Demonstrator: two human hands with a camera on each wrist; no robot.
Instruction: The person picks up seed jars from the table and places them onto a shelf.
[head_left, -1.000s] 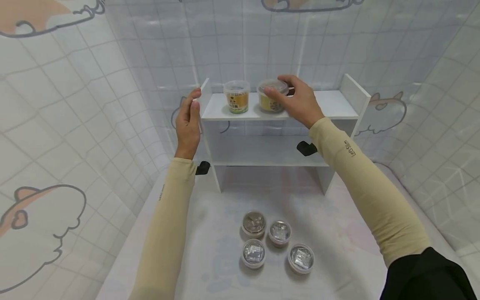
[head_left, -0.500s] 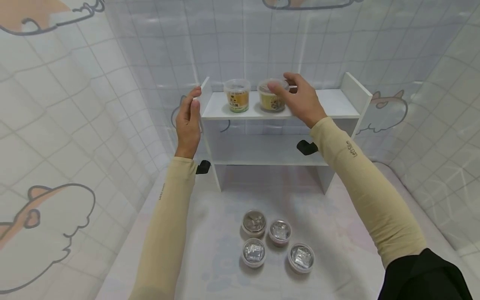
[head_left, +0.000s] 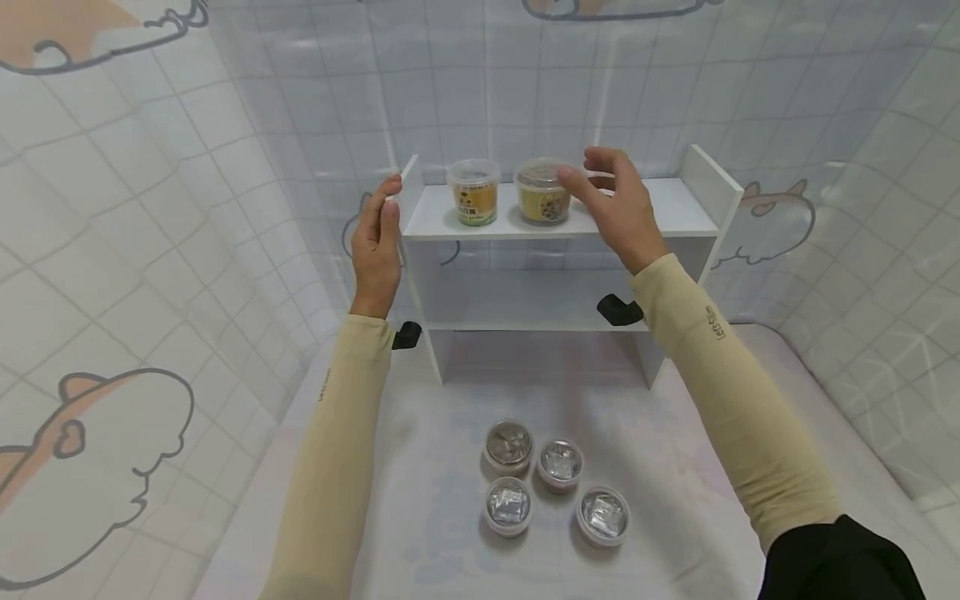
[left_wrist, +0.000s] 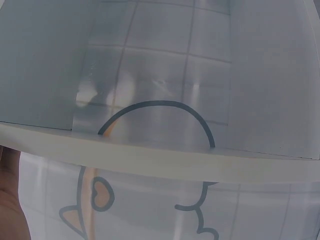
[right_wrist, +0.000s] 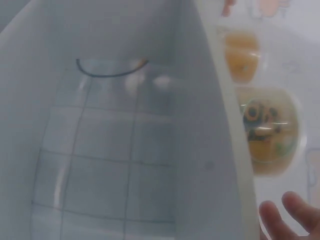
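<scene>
My right hand is beside a clear lidded tub with a yellow label on the shelf unit's top board. Its fingers are spread and relaxed, with the thumb close to the lid's right side. In the right wrist view the fingertips show apart from the tub. A second tub, its label orange, stands upright to the left. My left hand is raised at the outer side of the white shelf unit's left panel, fingers loosely bent, fingertips at the panel edge. Firm contact there cannot be told.
Several small lidded tubs with silvery packets, such as the nearest one, stand on the pale cloth before the white shelf unit. A right side panel bounds the top board. Tile-patterned sheets surround the table.
My right hand lets go of the yellow-labelled tub and draws back to the right, and the tub stays on the board. The left hand holds still.
</scene>
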